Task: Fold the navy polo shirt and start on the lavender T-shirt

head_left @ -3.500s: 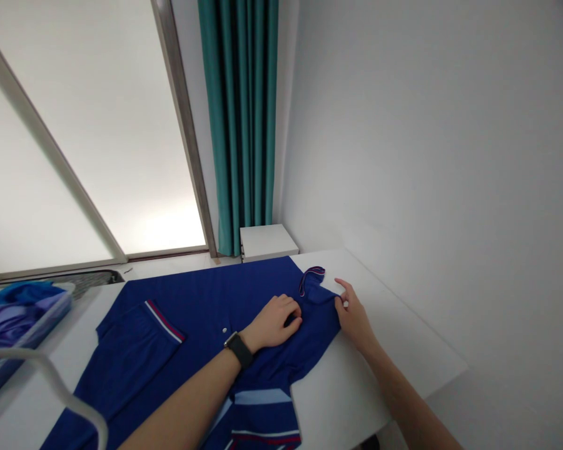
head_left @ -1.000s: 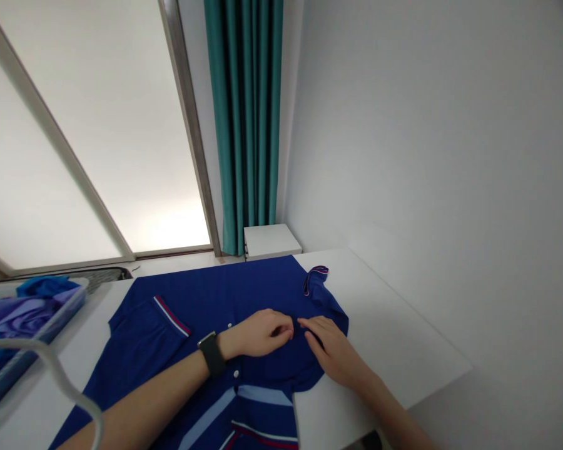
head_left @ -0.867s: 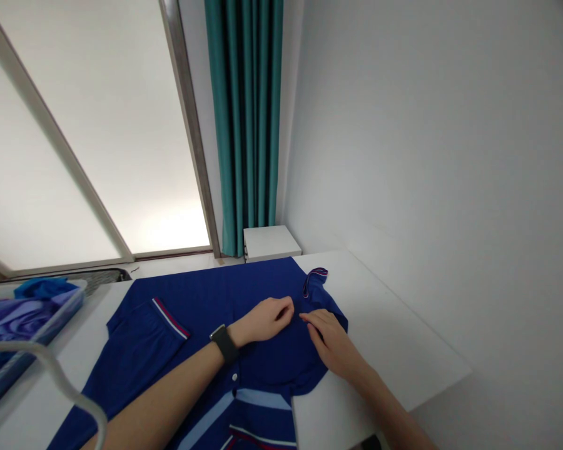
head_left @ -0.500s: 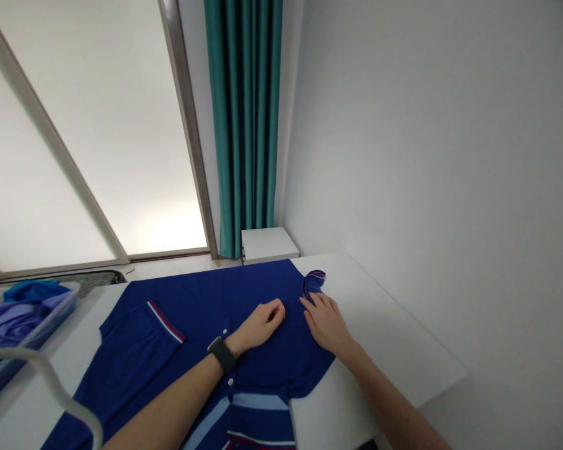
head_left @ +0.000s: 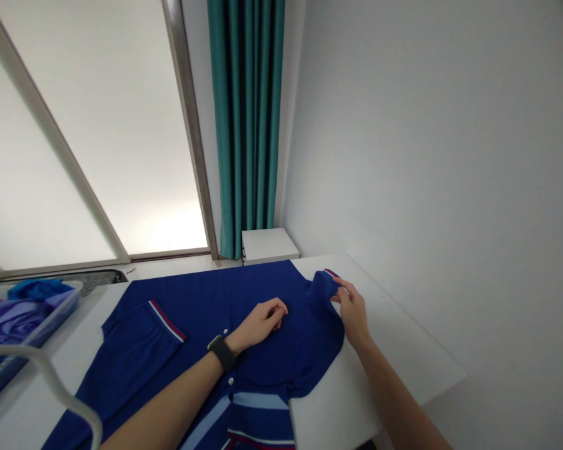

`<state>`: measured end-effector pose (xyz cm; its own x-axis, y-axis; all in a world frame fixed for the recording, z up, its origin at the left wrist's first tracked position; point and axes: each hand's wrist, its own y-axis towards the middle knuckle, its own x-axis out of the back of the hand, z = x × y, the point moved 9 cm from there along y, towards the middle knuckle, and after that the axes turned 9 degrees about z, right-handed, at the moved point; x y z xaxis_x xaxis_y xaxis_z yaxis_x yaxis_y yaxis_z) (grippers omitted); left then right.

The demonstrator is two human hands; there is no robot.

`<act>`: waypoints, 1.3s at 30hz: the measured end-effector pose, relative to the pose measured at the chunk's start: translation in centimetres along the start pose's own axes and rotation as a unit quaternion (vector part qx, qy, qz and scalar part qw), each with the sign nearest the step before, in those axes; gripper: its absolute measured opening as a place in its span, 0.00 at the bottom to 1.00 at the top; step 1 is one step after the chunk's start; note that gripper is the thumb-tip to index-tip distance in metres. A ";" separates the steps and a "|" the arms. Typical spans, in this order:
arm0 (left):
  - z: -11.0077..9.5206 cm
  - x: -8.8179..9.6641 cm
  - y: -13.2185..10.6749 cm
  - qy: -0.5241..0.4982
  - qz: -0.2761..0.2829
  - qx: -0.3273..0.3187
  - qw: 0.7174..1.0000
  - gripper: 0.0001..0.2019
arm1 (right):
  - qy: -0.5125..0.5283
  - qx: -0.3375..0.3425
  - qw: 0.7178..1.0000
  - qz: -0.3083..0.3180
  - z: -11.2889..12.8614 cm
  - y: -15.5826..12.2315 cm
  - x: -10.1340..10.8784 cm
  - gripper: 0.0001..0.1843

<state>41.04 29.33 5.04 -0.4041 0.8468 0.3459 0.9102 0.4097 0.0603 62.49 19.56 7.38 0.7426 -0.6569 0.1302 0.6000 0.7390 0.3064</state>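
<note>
The bottom edge cuts off the near end of the blue shirt (head_left: 201, 297), and the left forearm (head_left: 169, 394) covers some of its front. The curled fingers of the left hand (head_left: 261, 322) hide its palm, so whether it grips cloth cannot be told. The right hand (head_left: 351, 307) hides part of the sleeve cuff (head_left: 331, 272). The left edge crops the laundry basket (head_left: 51, 332) and pale tube (head_left: 51, 375); the top edge, the teal curtain (head_left: 248, 125). A dark object (head_left: 366, 445) below the counter (head_left: 403, 356) shows too little to name.
</note>
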 end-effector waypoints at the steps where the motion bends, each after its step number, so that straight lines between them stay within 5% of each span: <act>1: 0.1 0.1 0.0 -0.005 -0.005 -0.001 1.000 0.14 | -0.027 0.051 0.998 0.035 1.8 -0.4 -1.0 0.16; 4: 0.1 1.1 0.0 -0.009 -0.050 -0.002 0.999 0.18 | -0.107 0.159 0.956 0.221 5.9 -2.8 -5.4 0.14; 7: 0.0 1.6 -0.1 -0.009 -0.071 0.003 0.997 0.22 | -0.140 0.135 0.931 0.308 6.3 -4.5 -7.4 0.15; 12: 0.0 1.2 0.1 0.023 -0.057 0.000 0.998 0.22 | -0.204 0.128 0.934 0.263 3.7 -4.2 -6.3 0.17; 17: 0.4 2.3 1.5 0.074 -0.095 0.042 0.992 0.29 | -0.349 0.177 0.886 0.249 1.3 -4.7 -6.1 0.18; 22: -0.5 2.5 4.4 0.202 -0.075 0.084 0.973 0.38 | -0.412 0.173 0.856 0.260 0.7 -5.6 -6.7 0.20; 28: -1.4 1.5 7.5 0.188 -0.074 0.063 0.977 0.14 | -0.361 0.153 0.889 0.237 0.4 -4.8 -6.1 0.19; 31: -0.9 0.9 8.5 0.009 -0.058 0.039 0.998 0.18 | -0.238 0.083 0.952 0.173 -0.7 -3.0 -4.0 0.19; 33: -0.5 -0.2 8.9 -0.168 -0.005 0.023 0.985 0.22 | -0.152 0.022 0.976 0.153 -2.0 -2.0 -2.9 0.23; 36: -0.3 -1.5 8.8 -0.251 0.073 0.016 0.965 0.23 | -0.133 -0.009 0.974 0.182 -2.5 -1.5 -3.0 0.27; 39: 0.3 -0.5 8.6 -0.179 0.047 0.004 0.983 0.18 | -0.247 0.052 0.950 0.185 -0.7 -2.1 -3.9 0.24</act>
<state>49.02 32.48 5.14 -0.3263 0.9453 -0.0028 0.9446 0.3262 0.0358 58.54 20.67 5.53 0.6510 -0.3639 0.6662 0.2737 0.9311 0.2412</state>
